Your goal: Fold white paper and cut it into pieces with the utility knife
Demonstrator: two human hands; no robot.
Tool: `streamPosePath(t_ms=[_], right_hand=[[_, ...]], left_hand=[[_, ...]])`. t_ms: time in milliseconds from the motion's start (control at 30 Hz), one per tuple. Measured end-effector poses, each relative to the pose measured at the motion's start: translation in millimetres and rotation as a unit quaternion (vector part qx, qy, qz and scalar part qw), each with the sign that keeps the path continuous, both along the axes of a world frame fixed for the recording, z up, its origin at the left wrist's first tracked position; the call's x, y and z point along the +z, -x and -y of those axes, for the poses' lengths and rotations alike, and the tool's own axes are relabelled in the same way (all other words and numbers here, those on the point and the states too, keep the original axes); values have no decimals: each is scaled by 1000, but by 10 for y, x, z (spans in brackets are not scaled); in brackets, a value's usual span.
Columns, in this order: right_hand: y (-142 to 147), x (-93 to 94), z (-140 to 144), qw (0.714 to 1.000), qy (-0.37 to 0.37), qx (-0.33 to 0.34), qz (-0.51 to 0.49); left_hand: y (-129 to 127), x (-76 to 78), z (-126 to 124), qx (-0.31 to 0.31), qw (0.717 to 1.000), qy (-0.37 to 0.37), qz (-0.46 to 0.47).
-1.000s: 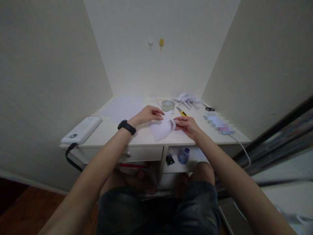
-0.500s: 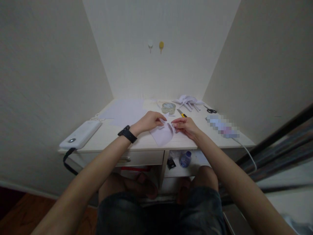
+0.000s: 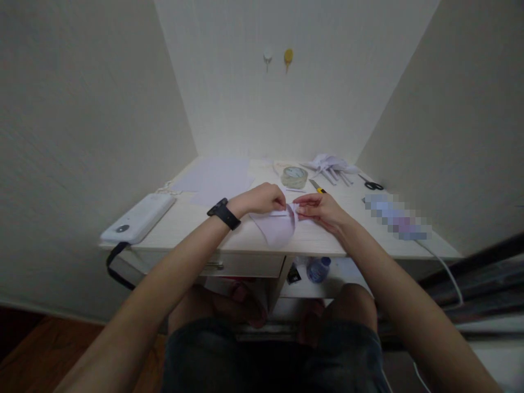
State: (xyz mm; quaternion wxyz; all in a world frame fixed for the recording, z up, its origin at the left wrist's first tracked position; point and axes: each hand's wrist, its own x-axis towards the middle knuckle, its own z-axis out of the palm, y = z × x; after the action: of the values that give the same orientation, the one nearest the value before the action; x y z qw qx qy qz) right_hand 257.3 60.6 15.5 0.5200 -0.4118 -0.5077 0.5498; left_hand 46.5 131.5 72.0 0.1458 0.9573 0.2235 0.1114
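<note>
Pinching the folded paper [image 3: 278,225] between both hands, left fingers [image 3: 281,203] and right fingers [image 3: 301,201] meeting at its far edge on the counter [image 3: 360,240].

Your one head camera is looking forward and down at the desk [image 3: 245,234], seemingly from close above.

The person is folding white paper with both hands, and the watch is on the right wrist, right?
Not quite. The head view shows the black watch on the left wrist, not the right. The rest holds: the left hand and right hand both pinch the white paper on the desk.
</note>
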Motion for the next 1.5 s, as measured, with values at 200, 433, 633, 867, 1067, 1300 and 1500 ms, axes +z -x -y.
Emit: streamPosePath(t_ms=[200, 433, 633, 867, 1067, 1300, 1500], right_hand=[[-29, -16, 32, 1000, 3, -17, 17], [-20, -22, 72, 998, -1, -59, 35], [29, -3, 100, 998, 2, -64, 25], [45, 13, 104, 997, 4, -70, 18], [59, 8, 99, 998, -4, -67, 20], [71, 4, 96, 998, -12, -64, 9], [84, 19, 115, 998, -17, -64, 12]], left_hand=[[-32, -7, 0, 6, 1000, 17, -17], [-64, -39, 138, 127, 990, 35, 49], [-97, -45, 200, 135, 984, 70, 90], [-99, -17, 249, 134, 986, 61, 84], [-115, -55, 228, 130, 985, 58, 101], [-105, -51, 239, 147, 981, 65, 113], [-89, 26, 280, 131, 989, 38, 63]])
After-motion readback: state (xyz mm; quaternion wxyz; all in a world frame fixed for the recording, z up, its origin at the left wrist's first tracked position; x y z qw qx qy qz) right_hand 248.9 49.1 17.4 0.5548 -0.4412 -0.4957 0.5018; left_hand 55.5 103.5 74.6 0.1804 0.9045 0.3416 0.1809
